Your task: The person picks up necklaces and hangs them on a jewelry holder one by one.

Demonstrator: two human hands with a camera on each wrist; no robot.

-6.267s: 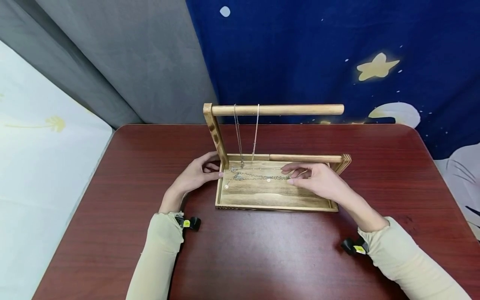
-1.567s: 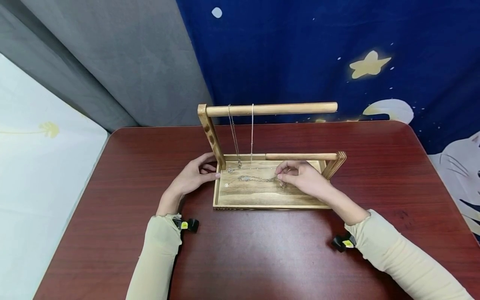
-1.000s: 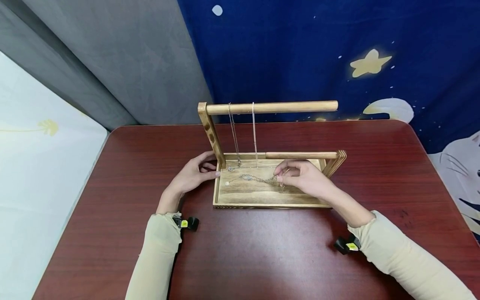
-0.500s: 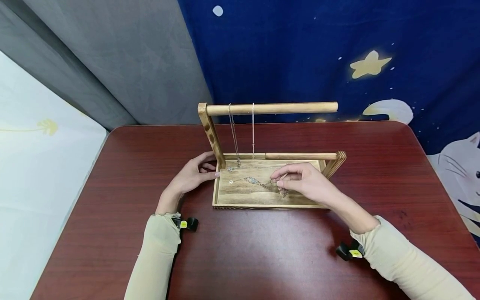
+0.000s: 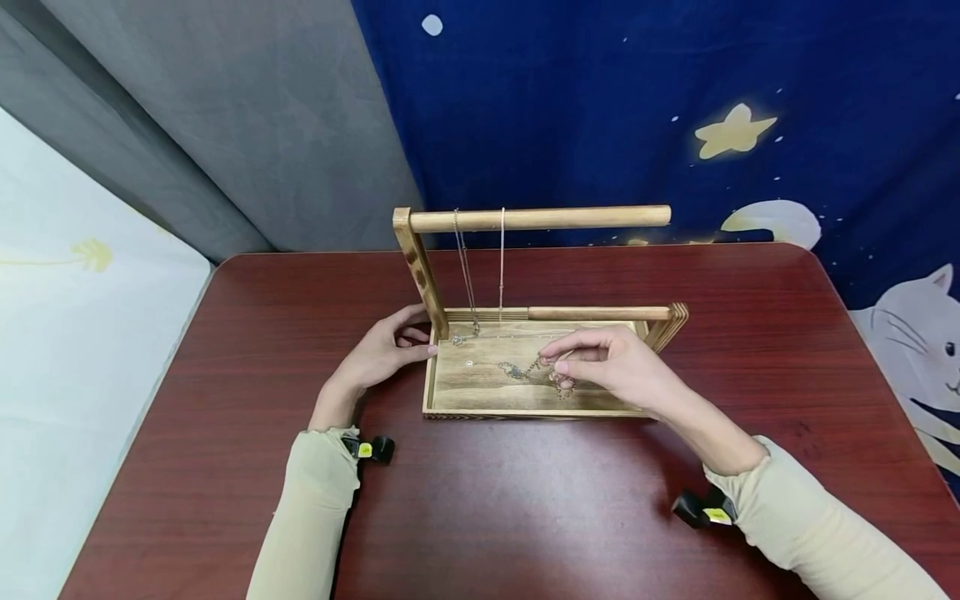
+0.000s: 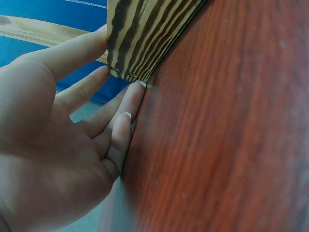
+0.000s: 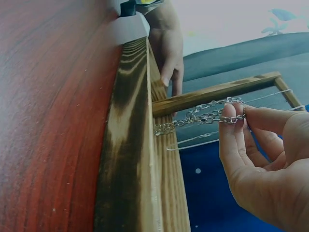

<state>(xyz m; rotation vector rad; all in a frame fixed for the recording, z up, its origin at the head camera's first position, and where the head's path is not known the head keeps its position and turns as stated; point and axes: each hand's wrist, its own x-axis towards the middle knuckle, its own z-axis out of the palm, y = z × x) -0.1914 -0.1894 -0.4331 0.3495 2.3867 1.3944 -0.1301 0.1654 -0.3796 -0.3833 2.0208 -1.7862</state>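
In the head view, my right hand [image 5: 615, 367] pinches a silver chain necklace [image 5: 562, 383] between thumb and fingertips, low over the tray. Its links [image 7: 207, 118] run from the fingertips down to the wood in the right wrist view. The rest of it trails left in a small bunch [image 5: 513, 371], with a thin strand ending at a small round pendant [image 5: 469, 363]. My left hand [image 5: 382, 354] grips the left end of the wooden jewelry stand [image 5: 480, 400]; the thumb is at the tray's rim and the middle fingers are bent. The striped end wall [image 6: 140, 38] shows in the left wrist view.
Two thin necklaces [image 5: 502, 258] hang from the upper bar [image 5: 585, 218]. Another fine chain [image 5: 517, 336] lies along the tray's back. The lower bar [image 5: 600, 313] runs behind my right hand. The stand is on a dark red table [image 5: 480, 517], with curtains [image 5: 525, 100] behind.
My right hand has taken hold of the chain and gathered it; the bunch and the round pendant have slid right across the tray. The left hand stays at the stand's left end.
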